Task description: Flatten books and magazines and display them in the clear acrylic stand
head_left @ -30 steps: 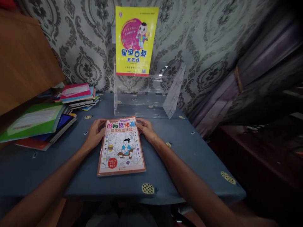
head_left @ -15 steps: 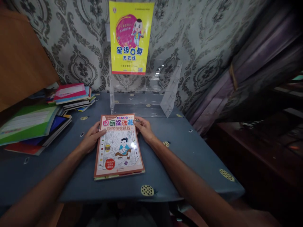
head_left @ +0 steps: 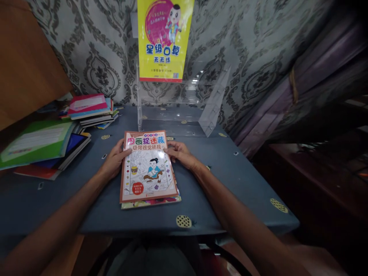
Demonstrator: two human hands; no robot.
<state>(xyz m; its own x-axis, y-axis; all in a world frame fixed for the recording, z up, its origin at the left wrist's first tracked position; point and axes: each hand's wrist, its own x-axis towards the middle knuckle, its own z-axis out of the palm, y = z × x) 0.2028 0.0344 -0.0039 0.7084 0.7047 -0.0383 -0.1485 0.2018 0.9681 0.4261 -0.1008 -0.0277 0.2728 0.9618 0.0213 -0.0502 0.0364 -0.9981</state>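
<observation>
A second book peeks out beneath the near edge of the orange-bordered book, which lies at or just above the table, its long axis pointing away from the person; left hand and right hand grip its opposite long sides, equally near, thumbs on the cover; straight beyond stands a clear rack bearing a yellow workbook
</observation>
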